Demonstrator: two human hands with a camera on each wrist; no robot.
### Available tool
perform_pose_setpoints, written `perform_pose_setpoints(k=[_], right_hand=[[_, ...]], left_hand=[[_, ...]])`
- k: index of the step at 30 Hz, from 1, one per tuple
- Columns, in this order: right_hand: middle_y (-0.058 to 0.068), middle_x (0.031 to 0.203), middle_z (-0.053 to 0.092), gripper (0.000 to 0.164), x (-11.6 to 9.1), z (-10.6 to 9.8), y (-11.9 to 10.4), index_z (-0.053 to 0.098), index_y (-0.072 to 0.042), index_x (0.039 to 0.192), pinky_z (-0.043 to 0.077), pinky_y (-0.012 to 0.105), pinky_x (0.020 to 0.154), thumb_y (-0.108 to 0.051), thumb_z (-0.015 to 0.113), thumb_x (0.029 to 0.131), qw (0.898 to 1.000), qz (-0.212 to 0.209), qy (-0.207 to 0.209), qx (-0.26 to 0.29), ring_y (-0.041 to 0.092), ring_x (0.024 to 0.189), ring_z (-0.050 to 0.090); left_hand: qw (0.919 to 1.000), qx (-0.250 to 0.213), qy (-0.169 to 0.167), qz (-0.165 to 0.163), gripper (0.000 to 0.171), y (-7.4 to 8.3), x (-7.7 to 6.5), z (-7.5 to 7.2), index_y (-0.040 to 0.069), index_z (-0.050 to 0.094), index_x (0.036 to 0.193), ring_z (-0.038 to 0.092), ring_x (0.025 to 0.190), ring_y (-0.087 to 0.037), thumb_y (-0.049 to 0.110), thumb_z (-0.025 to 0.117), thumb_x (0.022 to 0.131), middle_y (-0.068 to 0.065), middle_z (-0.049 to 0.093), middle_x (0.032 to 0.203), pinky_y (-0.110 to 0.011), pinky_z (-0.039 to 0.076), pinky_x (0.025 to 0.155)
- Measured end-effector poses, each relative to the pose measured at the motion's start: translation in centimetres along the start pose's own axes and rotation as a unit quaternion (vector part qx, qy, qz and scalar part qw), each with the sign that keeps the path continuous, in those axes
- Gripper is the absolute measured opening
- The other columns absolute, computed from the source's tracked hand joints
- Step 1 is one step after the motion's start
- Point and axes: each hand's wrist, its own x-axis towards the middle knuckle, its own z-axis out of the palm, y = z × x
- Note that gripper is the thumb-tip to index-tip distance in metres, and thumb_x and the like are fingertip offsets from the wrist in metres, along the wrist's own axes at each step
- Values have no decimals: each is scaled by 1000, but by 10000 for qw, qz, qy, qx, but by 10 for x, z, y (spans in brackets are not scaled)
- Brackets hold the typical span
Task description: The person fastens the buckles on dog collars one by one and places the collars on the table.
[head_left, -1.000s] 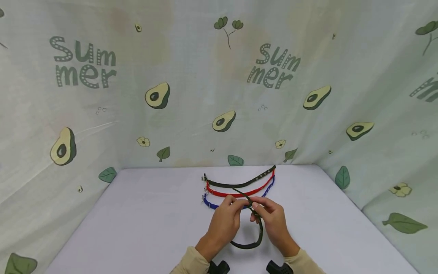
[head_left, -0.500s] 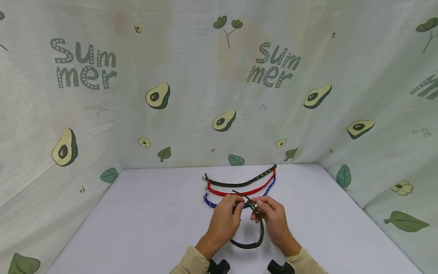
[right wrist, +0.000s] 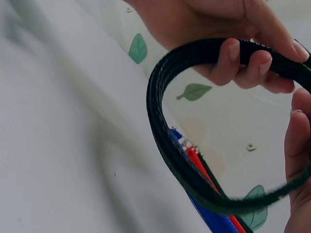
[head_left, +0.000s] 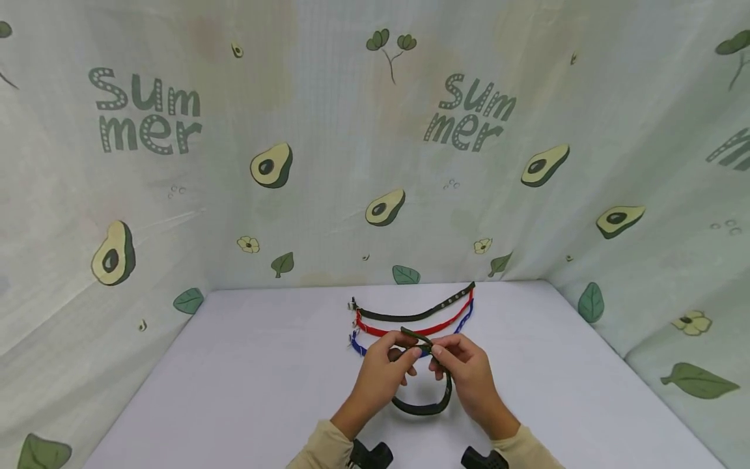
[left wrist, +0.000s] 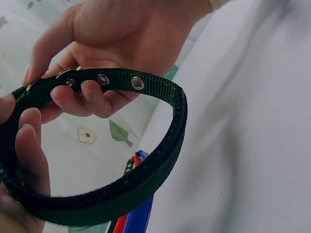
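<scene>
I count four collars: one held collar (head_left: 422, 410) between my left hand (head_left: 377, 374) and right hand (head_left: 467, 373), and three just beyond my hands, one dark collar (head_left: 410, 318), one red collar (head_left: 442, 326) and one blue collar (right wrist: 217, 223). Two black devices (head_left: 376, 456) sit by my wrists, inside two sleeves (head_left: 328, 448). Well past my hands, the cloth (head_left: 328, 98) shows five large avocados (head_left: 272, 165) and three yellow flowers (head_left: 249, 244).

White table (head_left: 234, 378): black collar (head_left: 404, 318), red collar (head_left: 436, 328), blue collar (head_left: 465, 319) lie curved near far edge, black one farthest.
</scene>
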Motion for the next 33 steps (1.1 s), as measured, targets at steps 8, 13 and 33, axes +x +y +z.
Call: perform_pose_setpoints(k=[8, 13, 33], right_hand=[[14, 81, 68, 21, 0, 4, -2, 55, 16, 101, 57, 29, 64, -1, 66, 95, 9972, 35, 442, 610, 16, 71, 66], [11, 85, 70, 14, 0, 5, -3, 57, 10, 99, 58, 29, 66, 0, 66, 95, 9958, 86, 478, 778, 16, 73, 67], [11, 108, 70, 18, -2, 1, -5, 56, 12, 103, 57, 31, 79, -3, 65, 97, 9994, -172, 258, -171, 20, 93, 68]], left_hand=[[9976, -454, -236, -472, 32, -2, 2, -3, 3, 66, 121, 66, 71, -17, 20, 72, 94, -6, 68, 101, -26, 54, 59], [9972, -389, -233, -598, 30, -1, 3, -6, 4, 70, 116, 65, 69, -17, 25, 71, 95, -7, 70, 89, -25, 53, 60], [9990, -74, -303, -325, 31, 0, 0, -9, 5, 72, 117, 63, 66, -15, 25, 73, 94, -6, 69, 89, -24, 52, 61]])
